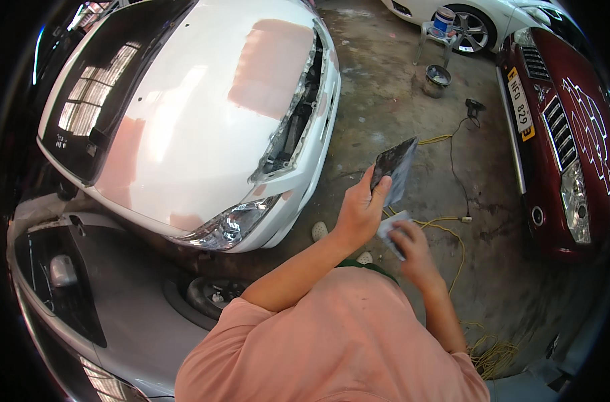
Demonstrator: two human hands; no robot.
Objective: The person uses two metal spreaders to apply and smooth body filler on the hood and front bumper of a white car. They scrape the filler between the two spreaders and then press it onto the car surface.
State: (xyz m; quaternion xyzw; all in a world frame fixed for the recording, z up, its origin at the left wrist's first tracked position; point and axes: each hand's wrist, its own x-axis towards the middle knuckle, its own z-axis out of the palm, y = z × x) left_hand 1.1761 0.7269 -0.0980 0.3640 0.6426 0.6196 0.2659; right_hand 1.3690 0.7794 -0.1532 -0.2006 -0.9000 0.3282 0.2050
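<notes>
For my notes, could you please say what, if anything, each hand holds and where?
Left hand: a dark panel, by its left side. Right hand: a pale sheet, by its right side.

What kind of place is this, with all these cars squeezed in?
Probably a car body repair shop. The white car has dull pink patches on its hood and a gap where its grille would be, and a red car and gray car are parked close by.

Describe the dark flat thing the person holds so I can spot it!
Find the big white car with pinkish patches. Right of its front, the person's left hand grips a flat, dark piece. It's bigger and darker than the pale sheet in the right hand.
</notes>
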